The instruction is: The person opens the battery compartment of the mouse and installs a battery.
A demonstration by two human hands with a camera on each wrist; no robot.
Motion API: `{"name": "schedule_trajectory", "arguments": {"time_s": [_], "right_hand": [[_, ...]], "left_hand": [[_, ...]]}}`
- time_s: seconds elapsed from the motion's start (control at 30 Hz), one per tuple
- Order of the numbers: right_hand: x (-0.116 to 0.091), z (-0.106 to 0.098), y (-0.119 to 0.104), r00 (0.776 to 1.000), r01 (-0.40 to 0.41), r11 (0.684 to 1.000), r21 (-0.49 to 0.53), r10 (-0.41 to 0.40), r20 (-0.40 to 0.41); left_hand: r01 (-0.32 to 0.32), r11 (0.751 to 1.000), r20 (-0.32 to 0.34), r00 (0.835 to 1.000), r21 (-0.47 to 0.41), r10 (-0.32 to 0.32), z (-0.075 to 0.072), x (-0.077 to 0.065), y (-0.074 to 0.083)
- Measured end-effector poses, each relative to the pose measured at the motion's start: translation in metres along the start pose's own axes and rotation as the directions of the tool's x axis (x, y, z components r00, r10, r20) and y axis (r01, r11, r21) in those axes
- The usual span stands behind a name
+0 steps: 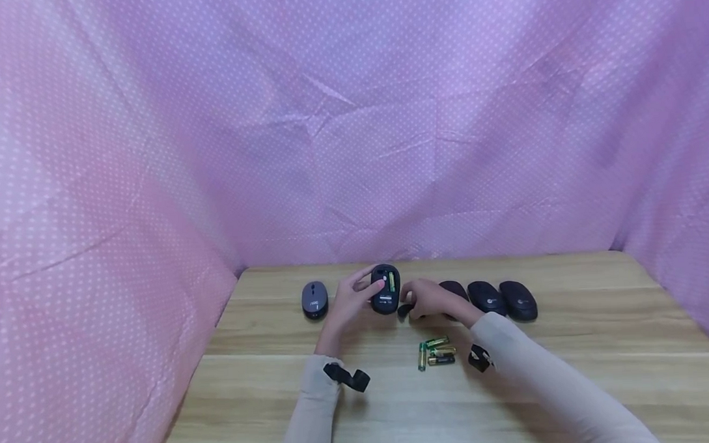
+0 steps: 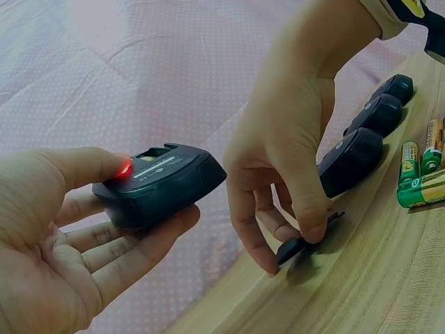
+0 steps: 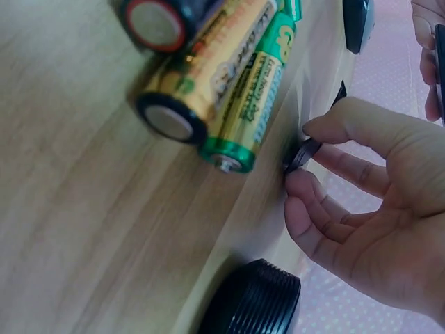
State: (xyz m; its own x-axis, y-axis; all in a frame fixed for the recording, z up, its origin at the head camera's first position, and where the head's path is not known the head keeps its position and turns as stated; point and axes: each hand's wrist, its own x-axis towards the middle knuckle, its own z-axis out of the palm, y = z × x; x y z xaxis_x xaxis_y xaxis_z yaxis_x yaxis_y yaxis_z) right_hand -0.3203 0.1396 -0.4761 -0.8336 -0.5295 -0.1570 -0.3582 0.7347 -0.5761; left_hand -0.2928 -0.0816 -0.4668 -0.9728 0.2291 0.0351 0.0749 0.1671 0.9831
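Observation:
My left hand (image 1: 351,301) holds a black computer mouse (image 1: 385,306) above the table, underside facing me, thumb on the underside. A green-and-gold battery (image 1: 392,281) sits in its uncovered slot. Red light glows at the thumb tip in the left wrist view. Just right of this mouse, my right hand (image 1: 425,298) pinches a small black battery cover (image 2: 290,250) between thumb and fingers, low at the tabletop. In the right wrist view the cover (image 3: 304,154) is seen partly edge-on, partly hidden by fingertips.
Several loose batteries (image 1: 441,351) lie in front of the right hand. Dark mice (image 1: 485,298) stand in a row to the right, one partly behind the right hand. A grey mouse (image 1: 314,297) sits at the left. Pink dotted cloth (image 1: 352,150) hangs behind the wooden table (image 1: 237,382).

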Motion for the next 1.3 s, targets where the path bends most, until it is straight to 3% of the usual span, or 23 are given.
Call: {"name": "schedule_trajectory", "arguments": {"time_s": [0.17, 0.43, 0.63, 0.77, 1.0, 1.3], "right_hand": [[0.001, -0.001, -0.001, 0.999, -0.031, 0.997, 0.064, 0.029, 0.037], [-0.003, -0.011, 0.005, 0.998, -0.023, 0.981, 0.193, 0.010, 0.067], [-0.015, -0.033, 0.004, 0.995, 0.050, 0.940, 0.338, -0.016, -0.102], [-0.023, -0.043, 0.002, 0.973, 0.095, 0.904, 0.417, 0.005, -0.233], [-0.034, -0.047, -0.007, 0.911, 0.199, 0.828, 0.524, 0.040, -0.410], [-0.035, -0.026, -0.024, 0.832, 0.314, 0.791, 0.526, 0.037, -0.553]], "left_hand": [[0.016, 1.000, 0.001, 1.000, 0.009, -0.016, 0.000, -0.002, 0.002], [-0.003, 1.000, 0.008, 1.000, -0.030, 0.003, 0.002, -0.002, 0.001], [0.002, 1.000, 0.001, 1.000, -0.006, -0.002, 0.003, -0.001, 0.002], [0.005, 1.000, 0.021, 1.000, -0.028, -0.004, 0.003, 0.000, 0.003], [0.007, 1.000, 0.036, 0.999, -0.013, -0.006, 0.005, 0.000, 0.001], [-0.007, 1.000, 0.078, 0.997, 0.003, 0.007, 0.013, -0.001, 0.001]]}}
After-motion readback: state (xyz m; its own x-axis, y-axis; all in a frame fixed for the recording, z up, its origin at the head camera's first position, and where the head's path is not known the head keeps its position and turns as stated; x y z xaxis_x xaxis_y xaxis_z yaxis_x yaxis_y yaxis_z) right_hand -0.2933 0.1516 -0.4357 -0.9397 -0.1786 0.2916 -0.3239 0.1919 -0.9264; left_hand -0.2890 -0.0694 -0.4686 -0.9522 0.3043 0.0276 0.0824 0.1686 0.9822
